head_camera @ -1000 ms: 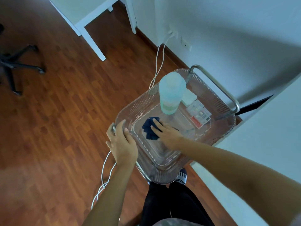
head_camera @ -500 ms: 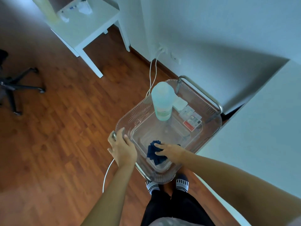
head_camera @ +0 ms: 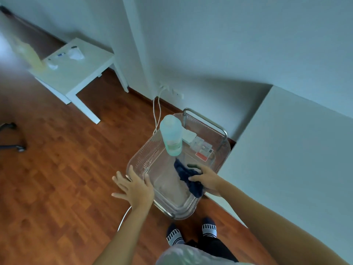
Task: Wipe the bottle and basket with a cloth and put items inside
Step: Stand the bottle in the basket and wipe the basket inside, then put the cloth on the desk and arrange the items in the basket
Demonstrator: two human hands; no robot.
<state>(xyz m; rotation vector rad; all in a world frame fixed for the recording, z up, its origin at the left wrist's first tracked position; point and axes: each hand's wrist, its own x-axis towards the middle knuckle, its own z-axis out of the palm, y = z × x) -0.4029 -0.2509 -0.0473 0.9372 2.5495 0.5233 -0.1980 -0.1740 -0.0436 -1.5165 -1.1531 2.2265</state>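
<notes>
A clear plastic basket (head_camera: 145,155) with metal handles sits in front of me above the wood floor. A pale green bottle (head_camera: 171,135) stands upright inside it at the far left. Small flat packets (head_camera: 203,150) and a white pad (head_camera: 188,135) lie at the far end. My right hand (head_camera: 207,178) grips a dark blue cloth (head_camera: 188,178) against the basket's right inner side. My left hand (head_camera: 134,187) rests on the near left rim, thumb over the edge and fingers spread outside it.
A white surface (head_camera: 286,159) runs along the right of the basket. A low white table (head_camera: 76,73) with small items stands at the back left. White cables (head_camera: 156,109) hang from a wall socket behind the basket. A chair base (head_camera: 11,144) is at far left.
My right hand has dragged the cloth from the basket's near middle over to its right side. My left hand's fingers have spread out on the rim. My view has tilted up.
</notes>
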